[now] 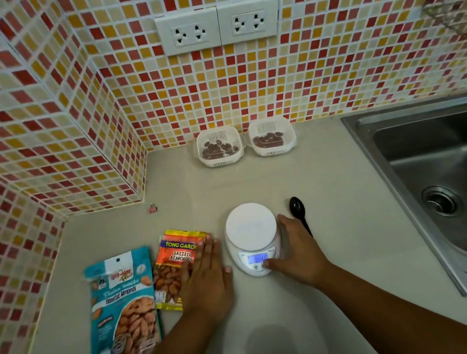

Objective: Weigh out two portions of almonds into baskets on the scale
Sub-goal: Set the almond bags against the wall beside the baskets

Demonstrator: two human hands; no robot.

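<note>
We cannot read the scale's lit display (257, 258); the right hand (296, 250) covers its 3 o'clock edge. The left hand (207, 276) hides part of the salted almonds packet (175, 263). The sink (448, 176) is cut off at 3 o'clock.

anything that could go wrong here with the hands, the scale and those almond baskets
The right hand presses at the lit front of the scale, so it may shove the light scale or knock the black spoon beside it. The left hand lies flat on the salted almonds packet and could crush nuts. Both baskets sit at the wall, where a reach might tip them.
</note>
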